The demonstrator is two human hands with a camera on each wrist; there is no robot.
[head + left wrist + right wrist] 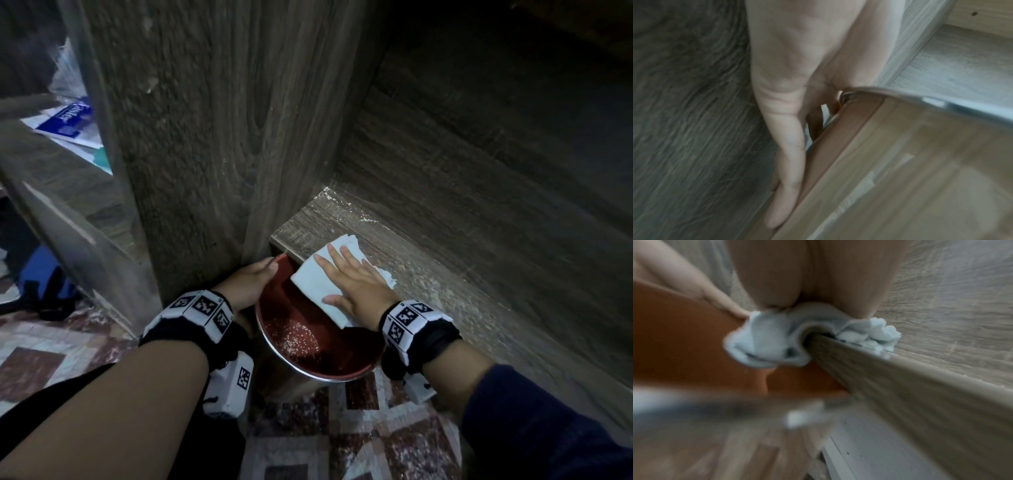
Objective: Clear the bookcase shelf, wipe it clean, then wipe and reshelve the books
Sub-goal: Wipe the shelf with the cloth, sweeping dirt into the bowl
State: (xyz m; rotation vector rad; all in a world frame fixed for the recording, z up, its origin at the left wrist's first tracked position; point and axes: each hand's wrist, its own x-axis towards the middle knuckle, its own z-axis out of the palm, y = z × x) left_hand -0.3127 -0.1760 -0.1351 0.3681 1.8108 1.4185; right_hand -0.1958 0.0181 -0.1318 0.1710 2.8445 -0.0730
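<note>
Step in hand, as I judge it: wiping the shelf [445, 274]. No books on the part in view. White crumbs and dust lie along its near edge; more specks sit inside the bin [308, 342].

My right hand [356, 291] lies flat, fingers straight and spread, pressing the cloth [318, 284] at the shelf's near left corner. The cloth overhangs the edge above the bin's mouth. Nothing pinched; palm pressure only.

My left hand [250, 284] holds the bin by its far left rim, thumb along the top, tucked against the upright panel [205, 137]. How the fingers curl outside the wall I cannot tell for sure.

Next move, I reckon: sweep the debris further right along the shelf leftward over the edge, bin kept snug under the lip so nothing falls to the floor [342, 445].
</note>
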